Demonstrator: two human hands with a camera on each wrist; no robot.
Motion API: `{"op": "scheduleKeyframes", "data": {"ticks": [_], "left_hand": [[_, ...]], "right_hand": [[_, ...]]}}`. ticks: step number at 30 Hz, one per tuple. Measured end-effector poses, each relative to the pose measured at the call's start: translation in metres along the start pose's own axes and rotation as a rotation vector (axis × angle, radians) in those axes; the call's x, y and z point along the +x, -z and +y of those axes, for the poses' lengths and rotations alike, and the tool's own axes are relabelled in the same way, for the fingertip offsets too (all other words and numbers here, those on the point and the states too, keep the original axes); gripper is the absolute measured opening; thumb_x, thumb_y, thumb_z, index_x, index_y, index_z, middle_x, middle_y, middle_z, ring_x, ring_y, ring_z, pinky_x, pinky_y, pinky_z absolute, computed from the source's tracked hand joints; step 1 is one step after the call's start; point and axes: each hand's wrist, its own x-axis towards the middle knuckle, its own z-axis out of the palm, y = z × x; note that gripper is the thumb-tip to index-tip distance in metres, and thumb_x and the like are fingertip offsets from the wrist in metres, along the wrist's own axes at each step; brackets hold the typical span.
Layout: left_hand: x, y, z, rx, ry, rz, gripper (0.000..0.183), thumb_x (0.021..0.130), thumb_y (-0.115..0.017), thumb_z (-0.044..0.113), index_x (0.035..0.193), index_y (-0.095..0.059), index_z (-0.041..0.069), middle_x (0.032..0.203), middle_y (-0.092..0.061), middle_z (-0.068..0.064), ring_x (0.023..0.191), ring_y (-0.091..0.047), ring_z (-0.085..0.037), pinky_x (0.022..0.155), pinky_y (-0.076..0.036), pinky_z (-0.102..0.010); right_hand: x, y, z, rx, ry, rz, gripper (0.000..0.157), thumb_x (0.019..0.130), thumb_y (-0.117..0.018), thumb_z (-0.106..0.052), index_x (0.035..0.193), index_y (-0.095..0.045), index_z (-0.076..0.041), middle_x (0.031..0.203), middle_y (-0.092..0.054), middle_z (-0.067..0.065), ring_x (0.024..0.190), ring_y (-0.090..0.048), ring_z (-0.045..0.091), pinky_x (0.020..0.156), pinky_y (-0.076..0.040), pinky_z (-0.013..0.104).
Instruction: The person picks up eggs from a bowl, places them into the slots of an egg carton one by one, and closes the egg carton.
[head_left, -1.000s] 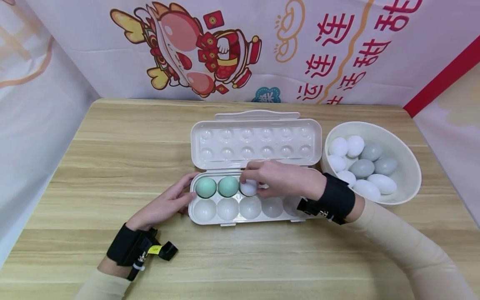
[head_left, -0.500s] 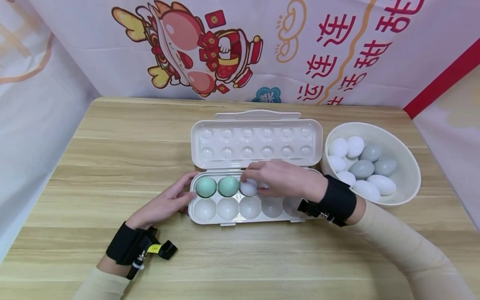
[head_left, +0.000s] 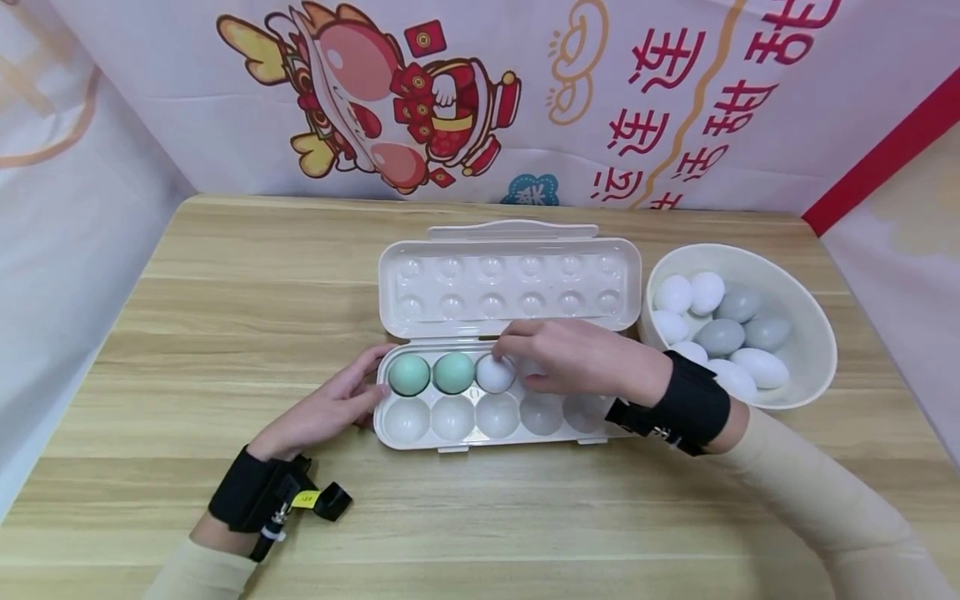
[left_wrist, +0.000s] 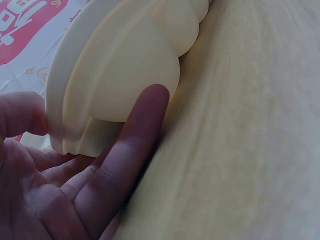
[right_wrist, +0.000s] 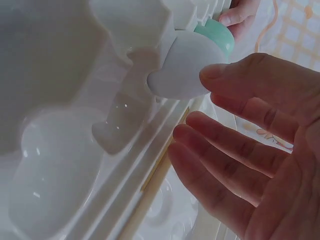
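Note:
A white egg box [head_left: 480, 442] lies on the table with its lid open. Two pale green eggs [head_left: 431, 374] and one white egg [head_left: 495, 374] fill the left cups of its back row. My left hand [head_left: 326, 408] holds the box's left end, a finger along the outside of the end cup in the left wrist view. My right hand [head_left: 585, 358] is beside the white egg, its fingers loosely spread. In the right wrist view, one fingertip overlaps the edge of the white egg [right_wrist: 187, 67], and the other fingers stand apart from it.
A cream oval bowl [head_left: 813, 350] with several white and grey eggs stands close to the box's right side. Behind the box's cups lies its dimpled lid [head_left: 510, 287]. A printed cloth [head_left: 225, 150] hangs behind the wooden table [head_left: 270, 275].
My right hand's fingers have drawn off the white egg slightly to the right, so more of the egg shows in its cup. My left hand stays on the box.

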Motion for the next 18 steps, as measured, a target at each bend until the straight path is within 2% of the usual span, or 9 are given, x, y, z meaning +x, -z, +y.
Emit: {"op": "scheduleKeyframes", "data": {"ticks": [9,18], "left_hand": [[-0.001,0.001,0.001,0.016,0.002,0.002,0.048,0.102,-0.041,0.004,0.148,-0.025,0.008,0.135,-0.039,-0.023,0.097,-0.059,-0.026,0.071,-0.053,-0.035],[0.001,0.001,0.001,0.021,0.003,0.003,0.048,0.102,-0.040,0.004,0.147,-0.025,0.009,0.134,-0.039,-0.021,0.094,-0.059,-0.025,0.070,-0.052,-0.033]], "right_hand": [[-0.012,0.007,0.003,0.041,-0.012,0.036,0.030,0.082,-0.078,-0.011,0.110,-0.066,-0.008,0.110,-0.062,0.005,0.090,-0.062,0.018,0.076,-0.053,0.031],[-0.023,0.018,0.005,0.025,-0.072,0.020,0.038,0.079,-0.081,-0.009,0.114,-0.067,-0.008,0.113,-0.062,0.004,0.096,-0.062,0.019,0.078,-0.053,0.033]]}}
